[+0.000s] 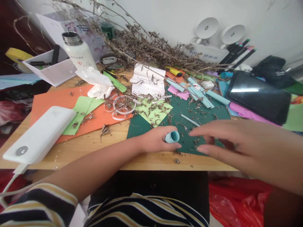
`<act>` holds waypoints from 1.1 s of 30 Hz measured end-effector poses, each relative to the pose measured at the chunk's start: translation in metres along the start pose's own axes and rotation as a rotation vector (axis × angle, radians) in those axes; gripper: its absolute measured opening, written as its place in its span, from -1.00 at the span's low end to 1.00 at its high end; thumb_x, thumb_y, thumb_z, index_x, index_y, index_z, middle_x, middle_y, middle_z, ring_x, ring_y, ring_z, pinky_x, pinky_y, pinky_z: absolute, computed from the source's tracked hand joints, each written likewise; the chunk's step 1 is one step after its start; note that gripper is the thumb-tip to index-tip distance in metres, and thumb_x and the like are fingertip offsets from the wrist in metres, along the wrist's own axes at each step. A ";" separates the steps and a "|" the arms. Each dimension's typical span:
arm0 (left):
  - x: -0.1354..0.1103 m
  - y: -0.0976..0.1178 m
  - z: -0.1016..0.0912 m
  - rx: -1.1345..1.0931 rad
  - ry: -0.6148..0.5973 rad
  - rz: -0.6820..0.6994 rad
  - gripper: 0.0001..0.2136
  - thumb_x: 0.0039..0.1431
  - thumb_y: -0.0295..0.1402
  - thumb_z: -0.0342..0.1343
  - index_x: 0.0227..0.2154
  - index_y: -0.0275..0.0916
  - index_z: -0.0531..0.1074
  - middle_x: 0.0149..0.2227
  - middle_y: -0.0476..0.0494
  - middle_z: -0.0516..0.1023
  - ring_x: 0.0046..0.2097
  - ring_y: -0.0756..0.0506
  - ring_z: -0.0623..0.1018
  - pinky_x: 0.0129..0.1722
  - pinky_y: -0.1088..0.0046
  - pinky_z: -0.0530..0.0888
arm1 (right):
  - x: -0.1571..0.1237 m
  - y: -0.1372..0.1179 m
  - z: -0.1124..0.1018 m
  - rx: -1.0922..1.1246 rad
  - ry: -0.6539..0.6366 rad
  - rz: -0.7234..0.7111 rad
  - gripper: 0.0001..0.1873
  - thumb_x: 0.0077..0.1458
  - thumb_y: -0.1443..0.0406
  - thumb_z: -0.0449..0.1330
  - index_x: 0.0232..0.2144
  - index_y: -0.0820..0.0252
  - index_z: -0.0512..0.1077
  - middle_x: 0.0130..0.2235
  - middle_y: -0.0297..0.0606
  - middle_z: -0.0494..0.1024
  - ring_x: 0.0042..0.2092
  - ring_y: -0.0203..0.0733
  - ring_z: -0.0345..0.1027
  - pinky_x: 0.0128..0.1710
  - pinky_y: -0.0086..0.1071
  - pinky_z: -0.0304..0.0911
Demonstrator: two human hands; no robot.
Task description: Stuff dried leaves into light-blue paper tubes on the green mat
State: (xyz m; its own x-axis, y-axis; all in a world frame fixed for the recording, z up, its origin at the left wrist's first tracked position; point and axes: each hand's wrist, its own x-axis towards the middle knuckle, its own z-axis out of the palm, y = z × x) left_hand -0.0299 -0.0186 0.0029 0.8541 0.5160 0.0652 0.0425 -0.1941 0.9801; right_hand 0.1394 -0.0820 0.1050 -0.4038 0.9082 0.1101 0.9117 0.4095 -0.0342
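my left grip (153, 138) is wrapped around a light blue tube (168, 138), rolled paper by the look of it, its open mouth in plain view over the near part of the dark green sheet (137, 126); i can't tell whether its hidden end touches anything. my right grip (236, 146) is loose, thumb and fingers parted with nothing that i can see between them, apart from the tube on its right.

to do this well, i'd hold the tube snugly but not hard: thin paper would likely crease, and the mouth looks fairly round. i'd let the left do the steadying and leave any work at the rim to the right, fingertips only, pressing lightly. i'd mind the crumbled leaves (153, 110) strewn about the sheet (they look loose, so one careless sweep could spread them further over the bench (153, 162)). the other blue rolls (217, 97) lie well apart, farther back, so i'd have elbow room.
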 end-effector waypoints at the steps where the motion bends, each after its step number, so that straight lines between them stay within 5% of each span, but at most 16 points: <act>1: 0.000 0.000 0.000 -0.004 -0.005 0.003 -0.81 -0.07 -0.33 0.07 -0.56 -0.29 0.17 -0.59 0.09 0.21 -0.50 0.11 0.23 -0.51 0.63 0.22 | -0.003 0.000 0.005 -0.040 -0.109 0.004 -0.74 -0.07 0.04 0.03 -0.39 -0.03 0.39 -0.49 -0.42 0.48 -0.55 -0.28 0.30 -0.59 -0.41 0.09; 5: 0.001 -0.004 0.002 -0.009 -0.005 0.063 -0.81 -0.05 -0.31 0.06 -0.57 -0.29 0.16 -0.58 0.09 0.20 -0.50 0.11 0.22 -0.51 0.62 0.20 | -0.014 -0.011 0.039 -0.144 -0.407 0.041 -0.92 -0.08 0.28 0.09 -0.44 0.09 0.35 -0.48 -0.38 0.46 -0.49 -0.23 0.35 -0.61 -0.43 0.08; 9: 0.002 -0.007 0.002 0.016 0.005 0.075 -0.81 -0.06 -0.32 0.06 -0.57 -0.29 0.16 -0.55 0.08 0.21 -0.47 0.10 0.23 -0.48 0.61 0.21 | -0.017 -0.022 0.071 -0.165 -0.406 -0.019 -0.80 0.00 0.38 -0.01 -0.30 0.13 0.36 -0.39 -0.29 0.45 -0.37 -0.22 0.35 -0.50 -0.42 0.16; 14: 0.001 -0.007 0.003 -0.014 0.008 0.065 -0.83 -0.06 -0.35 0.05 -0.57 -0.29 0.16 -0.55 0.08 0.21 -0.47 0.10 0.23 -0.48 0.61 0.22 | -0.018 -0.019 0.084 -0.166 -0.341 -0.061 -0.79 0.02 0.40 -0.04 -0.34 0.18 0.37 -0.39 -0.24 0.44 -0.35 -0.23 0.33 -0.46 -0.42 0.17; 18: 0.001 -0.006 0.003 -0.012 0.019 0.061 -0.82 -0.08 -0.34 0.06 -0.58 -0.28 0.15 -0.56 0.09 0.21 -0.48 0.10 0.23 -0.50 0.61 0.21 | -0.019 -0.007 0.076 -0.100 -0.222 -0.073 -0.80 0.04 0.38 -0.04 -0.46 0.16 0.38 -0.44 -0.28 0.44 -0.38 -0.26 0.32 -0.44 -0.42 0.19; 23: 0.001 -0.007 0.003 -0.050 0.018 0.042 -0.80 -0.10 -0.35 0.07 -0.59 -0.28 0.13 -0.59 0.11 0.17 -0.51 0.11 0.21 -0.52 0.61 0.21 | -0.007 -0.004 0.045 0.106 0.227 -0.039 -0.90 0.02 0.33 0.02 -0.43 0.15 0.35 -0.41 -0.30 0.43 -0.35 -0.30 0.30 -0.36 -0.43 0.21; 25: 0.001 -0.007 0.003 -0.045 0.019 0.035 -0.82 -0.11 -0.36 0.07 -0.58 -0.28 0.15 -0.59 0.11 0.18 -0.50 0.10 0.22 -0.51 0.61 0.22 | 0.002 -0.011 0.034 0.125 0.305 -0.083 -0.91 0.00 0.35 0.05 -0.44 0.15 0.37 -0.40 -0.28 0.42 -0.34 -0.28 0.28 -0.34 -0.41 0.21; 33: 0.001 -0.007 0.006 -0.051 0.021 0.056 -0.90 -0.10 -0.42 0.05 -0.49 -0.30 0.25 -0.52 0.04 0.29 -0.43 0.06 0.31 -0.42 0.59 0.29 | 0.030 -0.027 0.014 -0.036 0.023 -0.184 -0.77 -0.04 0.31 0.03 -0.60 0.01 0.44 -0.06 -0.32 0.33 -0.08 0.00 0.13 -0.18 -0.05 0.09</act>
State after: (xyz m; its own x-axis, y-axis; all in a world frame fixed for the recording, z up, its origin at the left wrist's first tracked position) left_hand -0.0263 -0.0216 -0.0051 0.8434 0.5229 0.1235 -0.0317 -0.1809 0.9830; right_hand 0.1013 -0.0642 0.0950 -0.5624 0.8160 0.1339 0.8250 0.5647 0.0241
